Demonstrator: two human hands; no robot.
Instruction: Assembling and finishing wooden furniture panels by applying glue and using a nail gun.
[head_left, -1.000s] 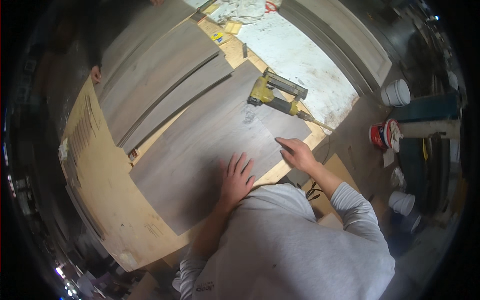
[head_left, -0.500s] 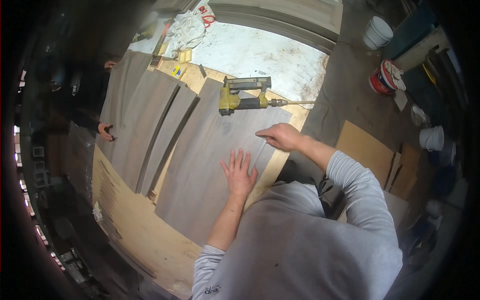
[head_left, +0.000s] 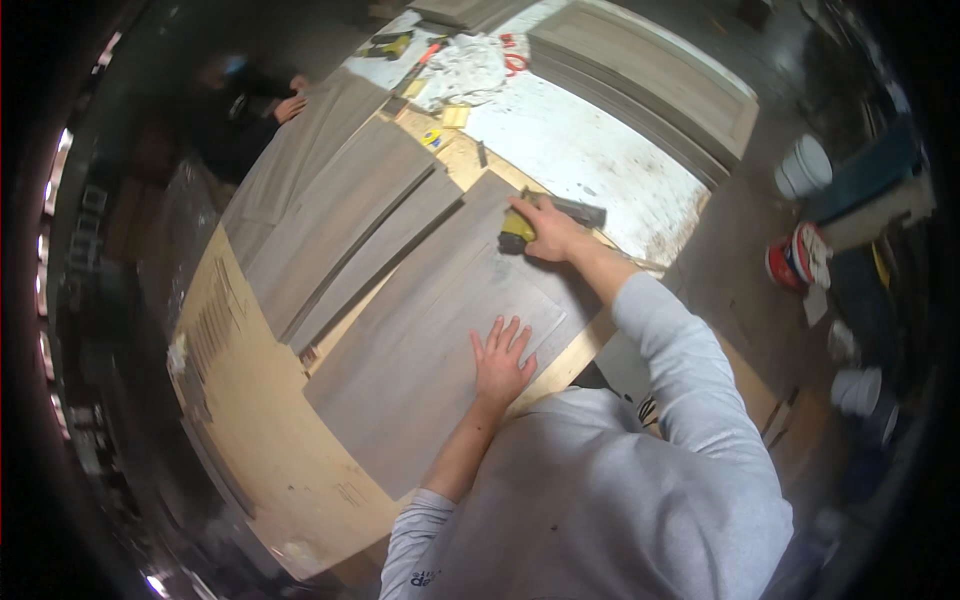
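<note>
My left hand (head_left: 501,368) lies flat with fingers spread on a grey-brown wooden panel (head_left: 410,330), near its close edge. Farther off, my right hand (head_left: 548,232) is closed round the handle of a yellow and black nail gun (head_left: 514,236), which is at the panel's far right part. The hand hides much of the tool's grip. A thin pale strip or line (head_left: 550,322) shows on the panel just right of my left fingers.
More grey-brown boards (head_left: 340,200) lie to the left on the plywood worktop (head_left: 250,390). A person (head_left: 235,115) stands at the far left, hands at the boards. Framed panels (head_left: 640,65), a white cloth (head_left: 465,70) and red-handled scissors (head_left: 515,62) lie beyond. Buckets (head_left: 803,168) stand right.
My right hand has left the panel's right edge, moved away from me, and taken hold of the nail gun. My left hand stays flat on the panel. The view has shifted.
</note>
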